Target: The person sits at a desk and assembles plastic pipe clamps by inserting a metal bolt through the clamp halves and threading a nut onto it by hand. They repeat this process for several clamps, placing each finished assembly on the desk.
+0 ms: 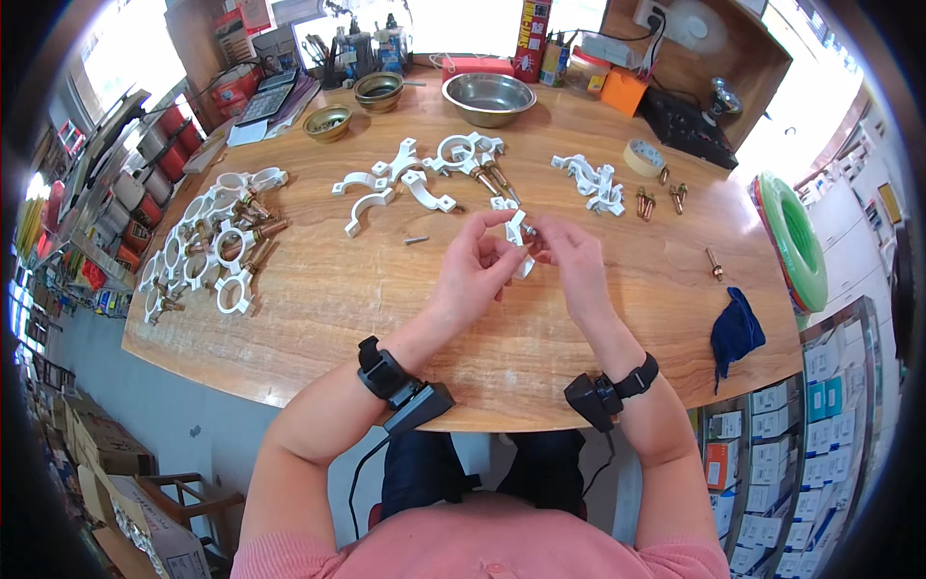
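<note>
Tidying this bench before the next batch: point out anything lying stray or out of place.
A lone brass bolt lies apart on the wooden table, near a crumpled blue cloth. A small grey screw sits alone left of the hands. Both hands hold a white plastic clamp piece.

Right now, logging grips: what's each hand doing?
Left hand: closed on the white pipe clamp.
Right hand: closed on the same clamp.

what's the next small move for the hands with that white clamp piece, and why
Probably press the white plastic clamp piece fully together: both the left hand and right hand pinch it above the wooden table, and finished white ring clamps sit piled at the left.
</note>
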Demonstrator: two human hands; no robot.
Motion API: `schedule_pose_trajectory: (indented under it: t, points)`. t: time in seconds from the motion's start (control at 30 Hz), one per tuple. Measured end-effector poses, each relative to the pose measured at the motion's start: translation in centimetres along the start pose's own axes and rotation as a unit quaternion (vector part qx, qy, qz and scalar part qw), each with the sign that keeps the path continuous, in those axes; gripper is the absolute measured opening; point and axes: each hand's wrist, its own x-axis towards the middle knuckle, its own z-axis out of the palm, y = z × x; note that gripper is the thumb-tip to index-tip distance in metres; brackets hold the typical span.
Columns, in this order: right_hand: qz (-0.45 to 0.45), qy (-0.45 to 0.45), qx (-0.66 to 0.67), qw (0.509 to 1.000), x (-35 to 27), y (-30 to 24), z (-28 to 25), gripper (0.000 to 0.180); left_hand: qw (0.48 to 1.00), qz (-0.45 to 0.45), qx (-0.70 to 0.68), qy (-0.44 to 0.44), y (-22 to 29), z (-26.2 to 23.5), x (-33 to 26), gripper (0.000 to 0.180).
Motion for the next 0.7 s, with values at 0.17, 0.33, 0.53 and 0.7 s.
schedule_pose_trajectory:
  t: [0.17,0.33,0.53,0.7]
  points:
    - [-0.057,0.0,-0.03,0.998,-0.1,-2.2,0.5,0.016,1.0,-0.007,-0.03,0.005,0.8,-0.5,0.3,0.037]
    - [-0.129,-0.068,-0.226,0.963,2.7,-9.5,0.5,0.017,0.997,-0.042,-0.069,0.014,4.2,-3.1,-0.5,0.036]
    - [-0.254,-0.224,-0.507,0.792,10.0,-12.8,8.6,0.02,0.991,-0.058,-0.06,-0.109,4.8,-8.9,-2.7,0.037]
    - [-0.386,-0.223,-0.613,0.652,17.9,-6.8,18.2,0.02,0.962,-0.143,-0.04,-0.231,5.4,-11.7,-3.2,0.037]
